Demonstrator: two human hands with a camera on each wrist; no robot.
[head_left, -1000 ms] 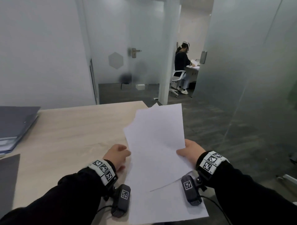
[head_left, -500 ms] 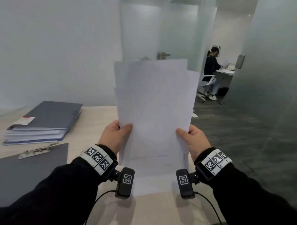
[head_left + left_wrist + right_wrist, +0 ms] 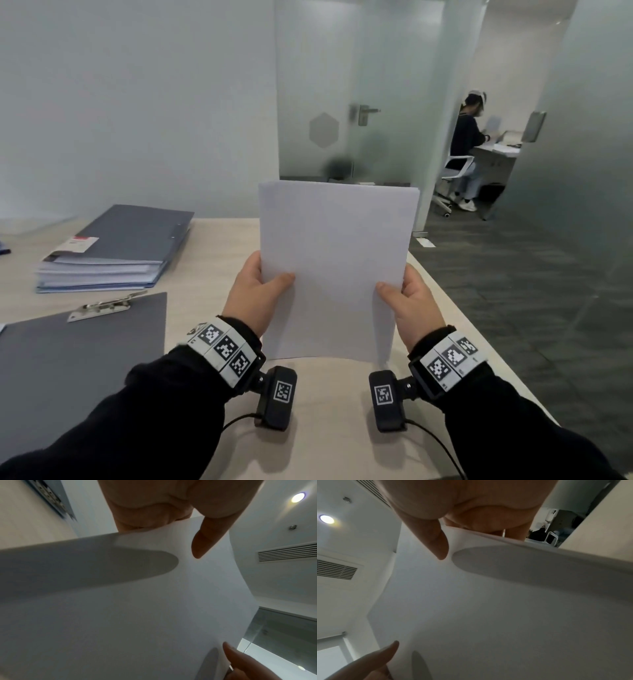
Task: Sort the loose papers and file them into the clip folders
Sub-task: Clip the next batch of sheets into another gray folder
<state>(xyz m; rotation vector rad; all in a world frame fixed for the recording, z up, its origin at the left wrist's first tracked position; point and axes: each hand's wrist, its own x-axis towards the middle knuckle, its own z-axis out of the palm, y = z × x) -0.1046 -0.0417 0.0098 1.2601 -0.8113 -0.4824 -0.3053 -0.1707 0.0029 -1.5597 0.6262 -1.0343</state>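
From the head camera, a stack of white papers stands upright over the table, its bottom edge at or just above the table top; whether it touches cannot be told. The left hand grips the left edge of the papers, thumb across the front sheet and fingers hidden behind. The right hand grips the right edge the same way. The sheets' top edges sit nearly flush. Left of the papers, an open grey clip folder lies flat on the table with its metal clip at the far edge. Beyond that folder, still left of the papers, sits a stack of closed grey folders stuffed with sheets, a red and white label on the top cover. Far behind the papers to the right, past a glass wall, another person sits at a desk.

From the left wrist camera, the papers fill most of the picture. The left hand shows at the top, its thumb pressed on the front sheet. A fingertip of the right hand lies on the papers' opposite edge. A corner of the clip folder shows at upper left.

From the right wrist camera, the papers again fill the picture. The right hand is at the top with its thumb on the sheet, and the left hand touches the opposite edge at lower left.
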